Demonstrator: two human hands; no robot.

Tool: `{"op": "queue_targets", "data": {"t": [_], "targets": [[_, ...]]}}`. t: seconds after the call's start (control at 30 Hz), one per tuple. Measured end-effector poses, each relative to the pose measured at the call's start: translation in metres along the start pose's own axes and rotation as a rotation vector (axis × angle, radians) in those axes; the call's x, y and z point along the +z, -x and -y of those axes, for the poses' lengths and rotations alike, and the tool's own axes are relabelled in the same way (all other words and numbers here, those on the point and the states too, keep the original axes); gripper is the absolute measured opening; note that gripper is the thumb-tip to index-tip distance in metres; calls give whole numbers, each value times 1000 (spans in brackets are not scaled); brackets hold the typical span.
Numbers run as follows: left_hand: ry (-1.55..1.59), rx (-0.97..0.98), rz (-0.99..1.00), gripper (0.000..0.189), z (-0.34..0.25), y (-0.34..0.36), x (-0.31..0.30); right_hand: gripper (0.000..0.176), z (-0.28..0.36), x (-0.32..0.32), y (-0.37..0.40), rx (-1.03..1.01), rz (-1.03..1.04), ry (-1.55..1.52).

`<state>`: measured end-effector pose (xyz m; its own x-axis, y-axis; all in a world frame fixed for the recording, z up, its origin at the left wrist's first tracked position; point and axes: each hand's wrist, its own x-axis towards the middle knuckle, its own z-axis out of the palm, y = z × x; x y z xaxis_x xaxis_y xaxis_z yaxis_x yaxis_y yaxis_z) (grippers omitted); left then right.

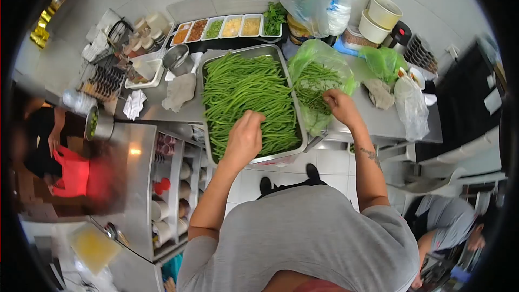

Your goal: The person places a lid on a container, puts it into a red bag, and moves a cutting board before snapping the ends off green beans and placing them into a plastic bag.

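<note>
A deep metal tray [303, 130] is heaped with long green beans [246, 94]. Over the near part of the heap is my left hand [246, 136], its fingers curled and pressed together; whatever they may hold is hidden. Right of the tray lies an opened pale green plastic bag [313, 120] with thin green bean pieces and stems [316, 84] in it. My right hand [340, 105] is at that bag, fingers pinched at the edge of the green pieces. What sits between those fingertips is too small to tell.
Behind the tray stands a row of white containers [232, 26] with chopped ingredients. A metal pot [178, 59] and a grey cloth [179, 93] lie to the left. White tubs [381, 16] stand back right. One person [451, 219] is at lower right, another [46, 140] at far left.
</note>
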<state>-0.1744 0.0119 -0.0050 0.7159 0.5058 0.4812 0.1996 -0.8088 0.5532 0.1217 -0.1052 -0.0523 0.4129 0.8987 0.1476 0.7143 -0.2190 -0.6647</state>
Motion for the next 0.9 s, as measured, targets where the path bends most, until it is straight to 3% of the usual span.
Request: {"op": "queue_targets", "data": {"t": [0.13,0.27,0.37,0.47,0.5,0.57,0.67,0.8,0.9], "targets": [[-36,-28,61,17,-39,-38,61,19,-68,-7,-39,-176,-199,136],[5,-75,92,18,-30,-89,143,25,-110,-8,-46,-205,28,48],[-267,-152,44,20,12,-109,201,30,-113,-14,-33,-312,106,-6],[-460,-288,314,21,4,-122,210,34,-121,-22,-32,-305,147,-66],[-383,-182,304,20,5,-122,211,36,-120,-27,-36,-204,158,-127],[-375,-183,269,19,3,-130,209,39,-116,-37,-40,18,175,-251],[-330,-188,251,20,18,-147,225,45,-132,-27,-55,-94,22,-296],[-392,-104,136,25,3,-159,258,45,-120,-34,-69,-130,102,-167],[-376,-132,273,29,-1,-159,250,47,-125,-36,-78,-112,116,-126]]}}
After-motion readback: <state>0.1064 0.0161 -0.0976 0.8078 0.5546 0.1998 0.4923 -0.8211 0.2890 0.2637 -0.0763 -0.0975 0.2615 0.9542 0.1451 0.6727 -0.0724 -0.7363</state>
